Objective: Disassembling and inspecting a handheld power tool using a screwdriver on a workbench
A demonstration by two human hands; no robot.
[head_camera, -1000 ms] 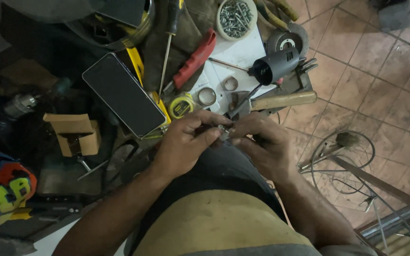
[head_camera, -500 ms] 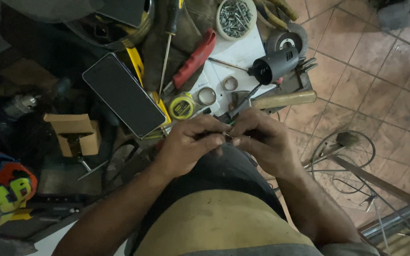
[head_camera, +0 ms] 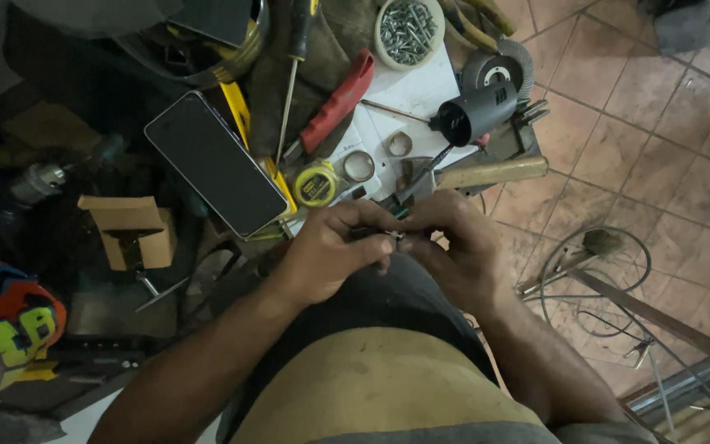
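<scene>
My left hand [head_camera: 334,251] and my right hand [head_camera: 454,247] meet over my lap, fingertips pinched together on a small dark metal part [head_camera: 392,234]. Most of that part is hidden by the fingers, so its shape is unclear. Just beyond the hands lie a wooden-handled tool [head_camera: 486,173], a black cylindrical tool [head_camera: 474,115] and two metal rings [head_camera: 359,166] on a white sheet [head_camera: 408,90].
A black phone [head_camera: 215,164], a yellow tape measure [head_camera: 315,185], a red-handled cutter [head_camera: 338,103], a screwdriver [head_camera: 293,74] and a tub of screws [head_camera: 408,29] crowd the bench. A small cardboard box [head_camera: 129,230] sits left. Wires [head_camera: 593,279] lie on the tiled floor at right.
Both hands have stayed together at the same spot; the fingers have shifted slightly around the small part. Nothing on the bench moved.
</scene>
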